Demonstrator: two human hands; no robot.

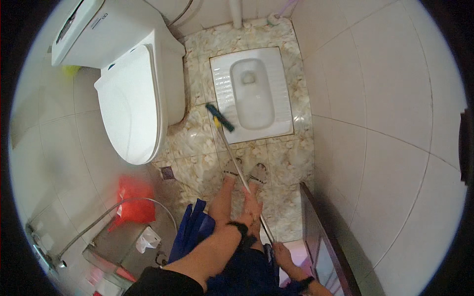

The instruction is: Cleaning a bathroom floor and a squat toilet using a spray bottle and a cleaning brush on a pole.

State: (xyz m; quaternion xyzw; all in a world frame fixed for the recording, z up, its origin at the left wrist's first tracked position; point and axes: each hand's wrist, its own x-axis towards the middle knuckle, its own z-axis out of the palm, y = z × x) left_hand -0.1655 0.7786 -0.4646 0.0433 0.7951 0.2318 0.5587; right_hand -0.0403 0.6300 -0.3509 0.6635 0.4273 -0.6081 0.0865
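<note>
A long-handled floor brush [220, 118] with dark green bristles and a yellow joint slants across the lower middle of the head view. Its head rests over the left edge of the white squat toilet [288, 116], partly on the marbled floor tiles. My left hand [252, 204] is closed around the middle of the metal handle. Lower down and to the right, my right hand [283, 255] grips the handle near its end. Dark bands circle both wrists. My sandalled feet [247, 170] stand just below the squat toilet, on either side of the handle.
A white sit-down toilet [131, 106] with its lid down stands at the left. A red bag [136, 200], a shower hose [106, 212] and a glass shelf [94, 254] lie lower left. A dark-framed door [328, 239] stands lower right, beside the tiled wall [385, 98].
</note>
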